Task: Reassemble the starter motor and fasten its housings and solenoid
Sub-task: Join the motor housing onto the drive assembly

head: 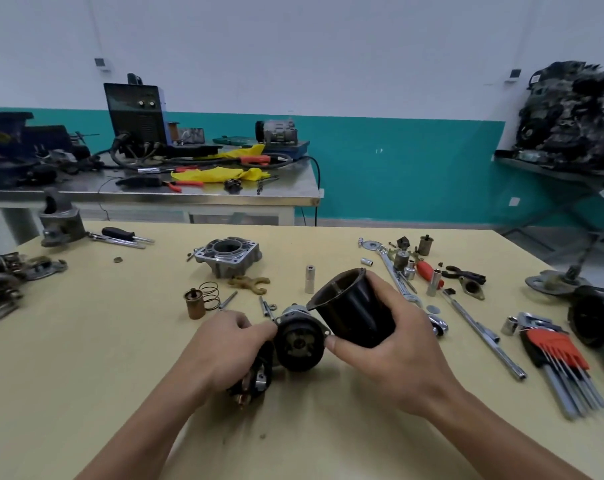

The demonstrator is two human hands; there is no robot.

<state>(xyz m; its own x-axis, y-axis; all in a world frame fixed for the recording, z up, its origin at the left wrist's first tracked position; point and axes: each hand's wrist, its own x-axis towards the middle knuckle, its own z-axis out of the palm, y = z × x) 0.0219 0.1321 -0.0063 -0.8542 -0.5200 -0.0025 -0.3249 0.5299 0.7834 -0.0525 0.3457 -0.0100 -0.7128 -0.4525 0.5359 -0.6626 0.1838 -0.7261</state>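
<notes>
Yellow bench (120, 341). Our right hand (390, 351) grips black housing (354, 311), unfitted; left hand (224, 344) holds motor core (298, 342). Aluminium housing (229, 256), spring (211, 295) loose; we judge fastening ahead.

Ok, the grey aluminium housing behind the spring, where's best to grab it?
Probably from above, gripping the aluminium housing across its squarish top flange: it sits open bore up, and the flange overhangs the narrower body.

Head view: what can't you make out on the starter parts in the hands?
Head view only:
- Dark part under the left hand: mostly covered by its fingers.
- Black housing, lower end: hidden by the right hand.
- Dark unit, far right: cut by frame edge.
</notes>
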